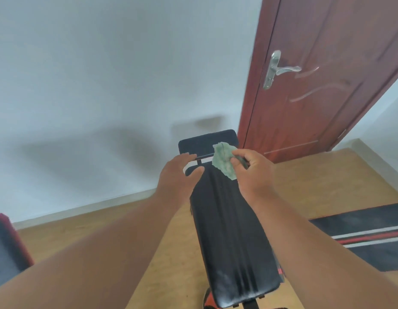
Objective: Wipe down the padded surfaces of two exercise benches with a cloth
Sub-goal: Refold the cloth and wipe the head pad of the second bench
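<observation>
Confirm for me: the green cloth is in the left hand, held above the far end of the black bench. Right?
Not quite. The head view shows the green cloth pinched in the right hand; the left hand holds nothing. It is indeed above the far end of the black bench.

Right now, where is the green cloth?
In the head view, the green cloth is pinched in the right hand, held up over the far end of the black bench, just right of the open left hand.

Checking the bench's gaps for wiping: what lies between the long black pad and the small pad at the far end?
In the head view, a white frame bar crosses the gap between long pad and small pad.
</observation>
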